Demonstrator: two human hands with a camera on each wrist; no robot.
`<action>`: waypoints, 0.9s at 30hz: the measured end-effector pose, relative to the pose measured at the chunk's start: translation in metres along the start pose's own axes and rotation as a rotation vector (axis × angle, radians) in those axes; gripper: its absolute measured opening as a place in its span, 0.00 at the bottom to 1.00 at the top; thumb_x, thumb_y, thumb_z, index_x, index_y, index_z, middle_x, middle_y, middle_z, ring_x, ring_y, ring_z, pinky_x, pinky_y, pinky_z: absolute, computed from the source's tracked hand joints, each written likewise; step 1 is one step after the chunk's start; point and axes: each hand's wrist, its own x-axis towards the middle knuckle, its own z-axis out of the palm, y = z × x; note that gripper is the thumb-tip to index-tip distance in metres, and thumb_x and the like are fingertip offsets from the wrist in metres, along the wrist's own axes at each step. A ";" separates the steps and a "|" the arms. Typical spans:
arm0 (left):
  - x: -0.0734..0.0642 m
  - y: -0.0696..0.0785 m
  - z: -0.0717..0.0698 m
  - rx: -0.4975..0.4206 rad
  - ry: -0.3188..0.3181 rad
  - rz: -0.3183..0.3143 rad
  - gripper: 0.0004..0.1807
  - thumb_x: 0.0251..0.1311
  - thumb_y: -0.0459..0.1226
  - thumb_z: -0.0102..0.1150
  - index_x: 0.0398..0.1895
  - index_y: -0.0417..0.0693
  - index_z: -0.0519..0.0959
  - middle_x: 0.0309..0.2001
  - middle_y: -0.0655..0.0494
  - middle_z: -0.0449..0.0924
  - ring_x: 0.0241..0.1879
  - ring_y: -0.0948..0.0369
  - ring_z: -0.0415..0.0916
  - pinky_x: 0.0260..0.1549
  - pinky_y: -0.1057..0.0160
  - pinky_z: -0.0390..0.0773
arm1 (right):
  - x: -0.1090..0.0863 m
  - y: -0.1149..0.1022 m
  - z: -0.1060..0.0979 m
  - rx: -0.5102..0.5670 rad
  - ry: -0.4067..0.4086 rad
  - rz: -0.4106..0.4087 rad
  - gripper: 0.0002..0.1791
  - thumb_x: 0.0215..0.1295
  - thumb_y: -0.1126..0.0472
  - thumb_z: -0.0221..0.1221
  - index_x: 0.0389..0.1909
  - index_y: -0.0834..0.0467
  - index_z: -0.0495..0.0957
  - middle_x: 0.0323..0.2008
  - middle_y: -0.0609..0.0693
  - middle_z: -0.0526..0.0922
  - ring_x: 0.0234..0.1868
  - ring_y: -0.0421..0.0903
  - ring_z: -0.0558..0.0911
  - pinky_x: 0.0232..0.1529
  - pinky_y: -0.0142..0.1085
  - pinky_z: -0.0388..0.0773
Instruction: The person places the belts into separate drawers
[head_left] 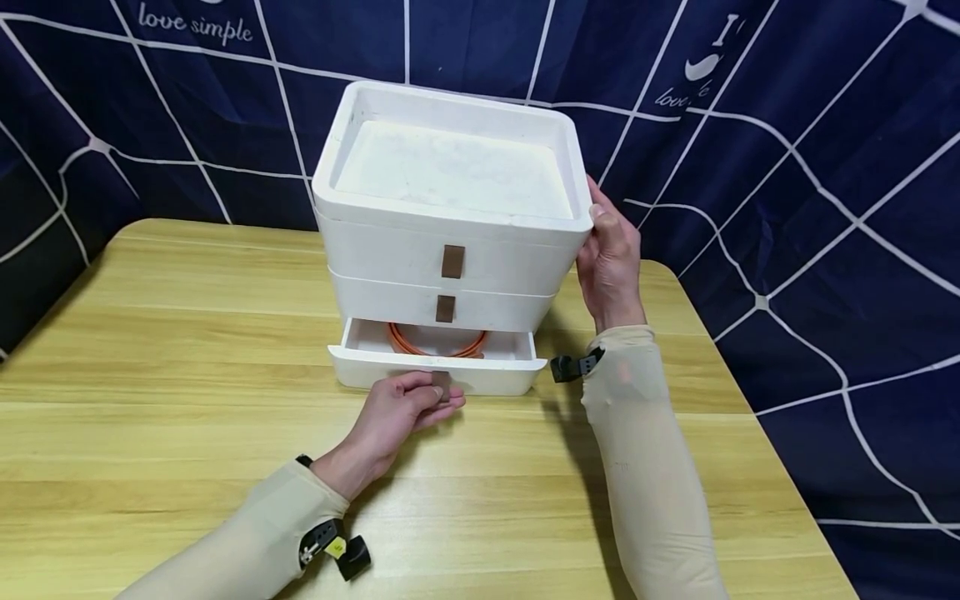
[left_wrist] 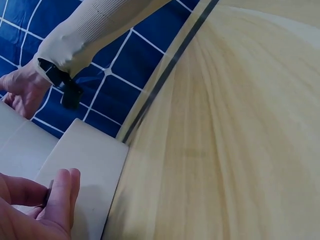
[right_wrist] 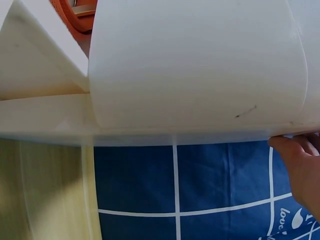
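A white drawer unit (head_left: 442, 217) with a tray-like top stands on the table, its bottom drawer (head_left: 375, 367) pulled partly out. Coiled orange cable or tubing (head_left: 401, 340) lies inside that drawer, partly hidden by the drawer above. My left hand (head_left: 397, 412) pinches the brown pull tab (head_left: 441, 383) on the drawer front between thumb and fingers. Against the unit's upper right side, just below the rim, rests my right hand (head_left: 611, 262). In the right wrist view, the thumb and fingertips of the right hand (right_wrist: 302, 165) touch the white side wall.
Two upper drawers with brown tabs (head_left: 453, 262) are closed. The wooden table (head_left: 187, 375) extends on both sides and in front. A dark blue cloth (head_left: 225, 108) with white lines hangs behind and to the right.
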 end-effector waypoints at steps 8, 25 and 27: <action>0.002 -0.001 0.000 0.007 0.014 0.003 0.12 0.66 0.21 0.48 0.51 0.24 0.73 0.44 0.33 0.82 0.44 0.49 0.84 0.48 0.59 0.83 | -0.001 0.003 0.000 0.022 0.018 0.014 0.27 0.64 0.66 0.50 0.64 0.71 0.69 0.65 0.61 0.72 0.64 0.54 0.70 0.65 0.38 0.71; 0.006 0.000 0.001 0.036 0.029 0.029 0.11 0.65 0.21 0.47 0.48 0.24 0.75 0.43 0.34 0.83 0.43 0.48 0.84 0.47 0.59 0.84 | -0.002 0.002 0.000 -0.011 -0.014 -0.017 0.27 0.64 0.65 0.50 0.64 0.70 0.69 0.65 0.60 0.71 0.65 0.54 0.70 0.66 0.39 0.71; 0.006 0.000 0.002 0.044 0.031 0.037 0.10 0.65 0.21 0.47 0.47 0.24 0.75 0.43 0.33 0.82 0.43 0.48 0.84 0.47 0.59 0.84 | -0.002 0.002 0.000 -0.008 -0.015 -0.023 0.28 0.64 0.65 0.50 0.64 0.70 0.69 0.65 0.61 0.72 0.64 0.55 0.70 0.65 0.39 0.71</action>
